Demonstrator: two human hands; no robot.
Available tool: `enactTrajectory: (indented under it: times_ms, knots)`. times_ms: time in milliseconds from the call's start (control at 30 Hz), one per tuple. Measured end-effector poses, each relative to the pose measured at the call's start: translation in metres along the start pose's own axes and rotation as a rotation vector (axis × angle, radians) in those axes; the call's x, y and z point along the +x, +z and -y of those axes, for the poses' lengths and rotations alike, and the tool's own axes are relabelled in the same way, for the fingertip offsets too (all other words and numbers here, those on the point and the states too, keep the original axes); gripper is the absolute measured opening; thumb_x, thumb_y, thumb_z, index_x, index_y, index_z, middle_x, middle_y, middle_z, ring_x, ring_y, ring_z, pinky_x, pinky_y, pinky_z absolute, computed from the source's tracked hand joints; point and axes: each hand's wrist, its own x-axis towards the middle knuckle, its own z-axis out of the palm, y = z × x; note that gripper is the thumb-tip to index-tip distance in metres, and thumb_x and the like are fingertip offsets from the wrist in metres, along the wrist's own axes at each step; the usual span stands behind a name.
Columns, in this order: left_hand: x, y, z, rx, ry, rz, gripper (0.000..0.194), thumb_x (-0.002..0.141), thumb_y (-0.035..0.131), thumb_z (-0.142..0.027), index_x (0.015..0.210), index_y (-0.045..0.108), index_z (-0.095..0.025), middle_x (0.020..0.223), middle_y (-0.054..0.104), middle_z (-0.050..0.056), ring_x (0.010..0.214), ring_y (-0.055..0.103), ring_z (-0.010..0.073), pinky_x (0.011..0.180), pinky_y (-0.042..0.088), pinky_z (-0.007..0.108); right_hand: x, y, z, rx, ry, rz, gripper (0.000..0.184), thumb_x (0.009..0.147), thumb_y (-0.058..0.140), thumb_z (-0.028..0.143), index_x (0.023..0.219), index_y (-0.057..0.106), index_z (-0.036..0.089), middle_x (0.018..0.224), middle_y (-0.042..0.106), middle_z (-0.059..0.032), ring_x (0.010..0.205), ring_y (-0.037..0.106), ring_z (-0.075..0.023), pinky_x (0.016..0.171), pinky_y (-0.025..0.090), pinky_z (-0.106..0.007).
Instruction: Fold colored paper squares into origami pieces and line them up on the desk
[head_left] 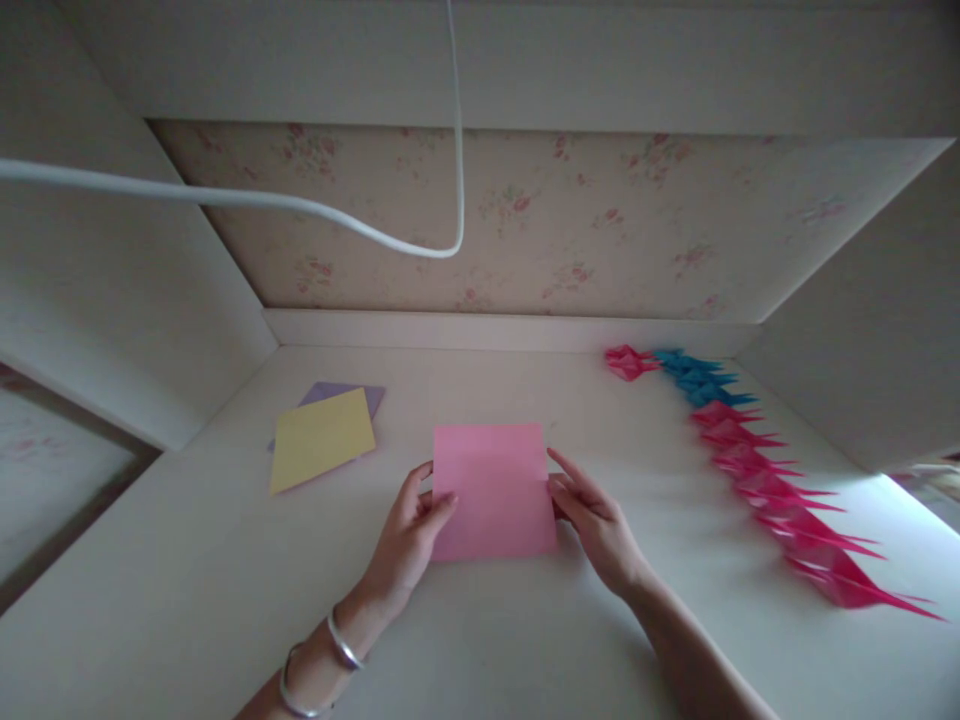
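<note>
A square pink sheet of paper (491, 490), flat and without visible creases, is held up in front of me above the white table. My left hand (412, 530) grips its left edge, thumb on the front and fingers behind. At the right edge is my right hand (596, 520), its index finger stretched along the side and its other fingers curled at the edge; how firmly they pinch is partly hidden. Two silver bangles (345, 640) circle the left wrist.
Yellow paper (322, 440) overlaps purple paper (379, 398) on the left of the table (480, 640). Along the right runs a row of folded paper pieces, several pink (832, 570) and several blue (694, 375), with another pink one (628, 362) beside them. A white cable (300, 203) hangs overhead.
</note>
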Motion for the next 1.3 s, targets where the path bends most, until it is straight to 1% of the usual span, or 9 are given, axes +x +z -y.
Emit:
enactTrajectory:
  times_ms: [167, 267, 433, 533, 633, 733, 867, 1100, 1300]
  knots:
    - [-0.004, -0.004, -0.008, -0.021, -0.010, 0.044, 0.078, 0.084, 0.069, -0.031, 0.150, 0.027, -0.026, 0.092, 0.069, 0.002, 0.086, 0.063, 0.0179, 0.083, 0.045, 0.029, 0.001, -0.009, -0.006, -0.092, 0.086, -0.018, 0.037, 0.078, 0.064, 0.033, 0.111, 0.072, 0.018, 0.100, 0.074, -0.0069, 0.076, 0.068, -0.0191, 0.069, 0.052, -0.028]
    - [-0.002, -0.007, -0.009, -0.050, -0.041, 0.043, 0.068, 0.082, 0.070, -0.030, 0.144, 0.041, -0.024, 0.095, 0.069, 0.003, 0.092, 0.062, 0.0198, 0.086, 0.044, 0.030, -0.002, -0.012, -0.012, -0.214, 0.082, 0.036, 0.043, 0.078, 0.061, 0.032, 0.118, 0.068, 0.016, 0.075, 0.074, -0.0039, 0.069, 0.067, -0.0191, 0.062, 0.051, -0.027]
    - [-0.001, -0.010, -0.006, -0.065, -0.071, 0.021, 0.056, 0.082, 0.068, -0.036, 0.135, 0.055, -0.022, 0.108, 0.069, 0.006, 0.102, 0.060, 0.0250, 0.089, 0.043, 0.034, -0.008, -0.011, -0.019, -0.333, 0.032, 0.168, 0.053, 0.085, 0.059, 0.035, 0.134, 0.057, 0.017, 0.082, 0.075, -0.0049, 0.055, 0.062, -0.0140, 0.046, 0.044, -0.022]
    - [-0.003, -0.009, -0.008, -0.091, -0.058, 0.059, 0.053, 0.082, 0.069, -0.038, 0.131, 0.058, -0.022, 0.117, 0.069, 0.008, 0.109, 0.060, 0.0269, 0.091, 0.043, 0.035, -0.009, -0.011, -0.015, -0.374, -0.074, 0.119, 0.042, 0.083, 0.061, 0.032, 0.122, 0.068, 0.019, 0.096, 0.077, -0.0093, 0.069, 0.070, -0.0184, 0.057, 0.054, -0.025]
    - [-0.005, -0.009, -0.008, -0.136, -0.076, 0.101, 0.044, 0.083, 0.065, -0.034, 0.126, 0.062, -0.022, 0.114, 0.071, 0.007, 0.098, 0.064, 0.0238, 0.083, 0.047, 0.032, -0.009, -0.011, -0.009, -0.415, -0.210, 0.043, 0.026, 0.079, 0.063, 0.027, 0.100, 0.078, 0.022, 0.113, 0.074, -0.0109, 0.097, 0.071, -0.0253, 0.078, 0.058, -0.031]
    - [-0.003, -0.014, -0.008, -0.162, -0.083, 0.156, 0.036, 0.085, 0.056, -0.025, 0.119, 0.066, -0.022, 0.110, 0.073, 0.006, 0.084, 0.066, 0.0203, 0.071, 0.049, 0.028, -0.007, -0.011, -0.005, -0.460, -0.255, 0.027, 0.024, 0.081, 0.058, 0.025, 0.095, 0.078, 0.022, 0.108, 0.076, -0.0097, 0.098, 0.072, -0.0254, 0.081, 0.058, -0.032]
    - [0.001, -0.022, -0.009, 0.056, -0.013, 0.131, 0.039, 0.083, 0.053, -0.016, 0.119, 0.068, -0.021, 0.105, 0.076, 0.005, 0.091, 0.069, 0.0222, 0.079, 0.052, 0.030, -0.003, -0.014, -0.007, -0.512, -0.316, 0.010, 0.026, 0.081, 0.056, 0.022, 0.095, 0.078, 0.024, 0.104, 0.077, -0.0067, 0.097, 0.071, -0.0243, 0.083, 0.057, -0.033]
    - [0.003, -0.022, -0.011, 0.386, 0.198, 0.113, 0.026, 0.085, 0.061, -0.025, 0.107, 0.075, -0.024, 0.116, 0.073, 0.006, 0.098, 0.069, 0.0246, 0.087, 0.053, 0.034, -0.003, -0.017, -0.007, -0.455, -0.216, -0.048, 0.024, 0.079, 0.059, 0.028, 0.091, 0.078, 0.021, 0.100, 0.077, -0.0077, 0.092, 0.070, -0.0245, 0.080, 0.056, -0.033]
    - [0.002, -0.019, -0.011, 0.318, 0.143, 0.135, 0.025, 0.085, 0.067, -0.032, 0.108, 0.074, -0.023, 0.112, 0.074, 0.009, 0.091, 0.071, 0.0239, 0.084, 0.057, 0.035, -0.004, -0.012, 0.003, -0.216, -0.039, -0.091, 0.027, 0.075, 0.066, 0.036, 0.092, 0.078, 0.019, 0.091, 0.077, -0.0077, 0.079, 0.069, -0.0206, 0.066, 0.052, -0.027]
